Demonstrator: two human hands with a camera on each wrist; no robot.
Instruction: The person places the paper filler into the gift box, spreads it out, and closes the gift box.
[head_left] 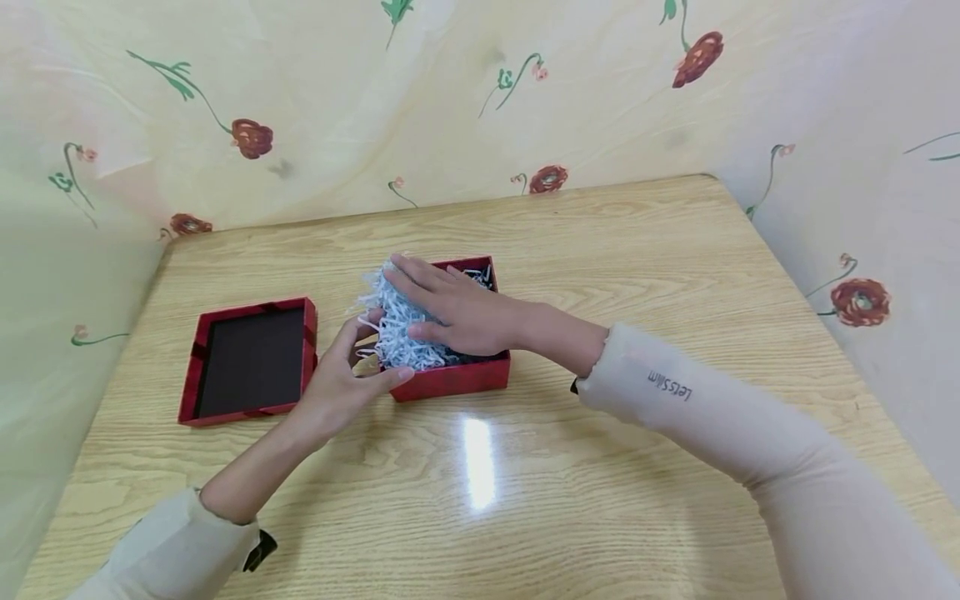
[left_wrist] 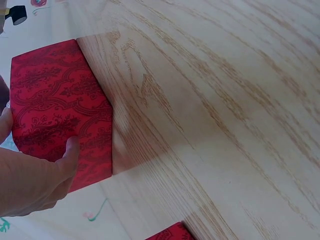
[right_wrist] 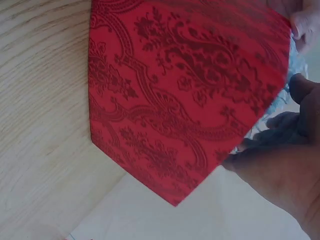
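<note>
A red patterned box (head_left: 450,382) stands on the table with pale blue shredded paper (head_left: 396,333) heaped above its left part. My right hand (head_left: 465,312) lies across the paper, palm down with fingers extended, pressing on it. At the box's left front corner, my left hand (head_left: 341,387) holds the box, its thumb against the front wall and its other fingers at the left side, beside stray paper strands. The left wrist view shows that thumb on the red wall (left_wrist: 55,100). In the right wrist view, the right hand (right_wrist: 280,160) reaches over the box rim. Dark contents at the box's right are mostly covered.
An open red box lid (head_left: 310,346) with a black inside lies to the left of the box. The wooden table (head_left: 600,500) meets a flower-patterned curtain (head_left: 450,100) at the back and sides.
</note>
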